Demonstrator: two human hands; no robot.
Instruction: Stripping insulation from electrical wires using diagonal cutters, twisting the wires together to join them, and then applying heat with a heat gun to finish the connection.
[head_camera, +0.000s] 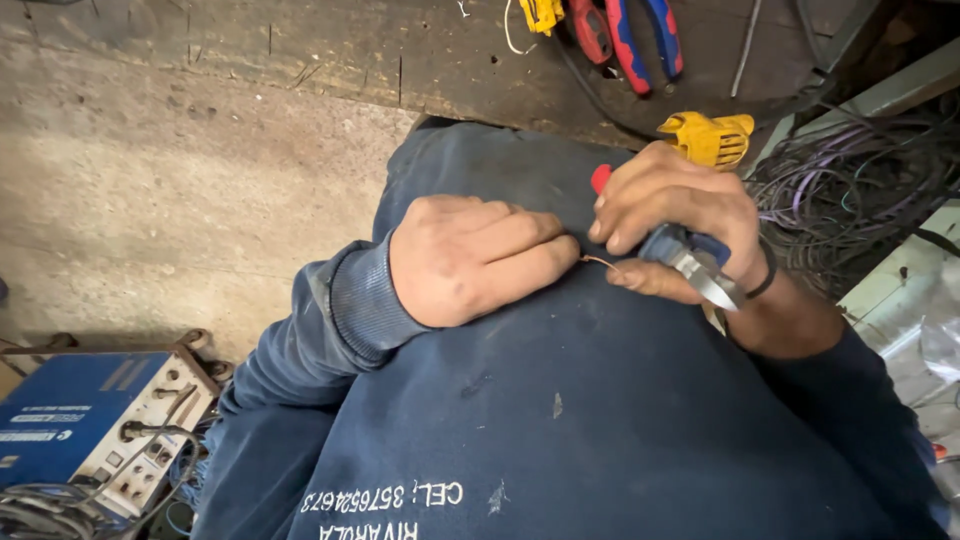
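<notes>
Copper wire — both hands' fingers pinching

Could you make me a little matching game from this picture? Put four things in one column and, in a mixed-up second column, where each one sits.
Things:
1. thin copper wire
2. red-and-blue pliers
3. blue machine with knobs
4. tangle of purple cables

Places:
A. bottom left corner, on the floor
B. right side, beyond the right hand
C. between the left hand and the right hand, over the lap
D. top of the view, on the dark board

Pairs: 1-C, 2-D, 3-A, 4-B
</notes>
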